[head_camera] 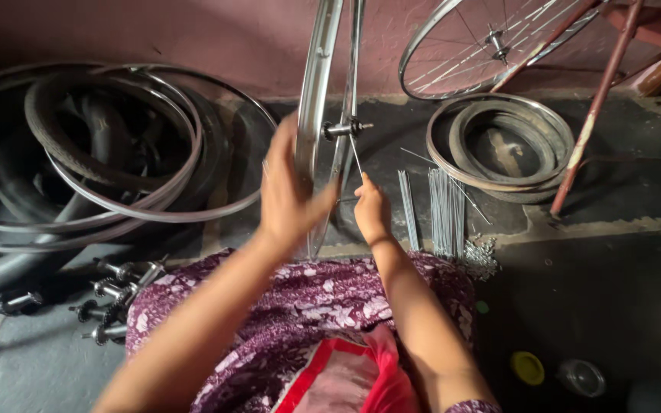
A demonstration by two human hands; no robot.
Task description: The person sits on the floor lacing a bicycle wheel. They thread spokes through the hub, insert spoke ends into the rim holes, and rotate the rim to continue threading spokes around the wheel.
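Observation:
A bare metal bicycle rim (317, 99) stands upright in front of me, seen edge-on, with a hub and axle (346, 128) at its middle. My left hand (288, 195) grips the rim's left side low down. My right hand (371, 209) pinches a thin steel spoke (356, 157) that runs up to the hub. My lap is covered by purple flowered cloth (307, 306).
Bundles of loose spokes (444, 210) and a heap of small nipples (480, 256) lie on the floor to the right. Stacked rims and tyres (109, 168) fill the left; tyres in a rim (503, 145) and a spoked wheel (483, 42) lie behind. Several hubs (112, 294) lie lower left. A red metal frame (598, 99) stands at the right.

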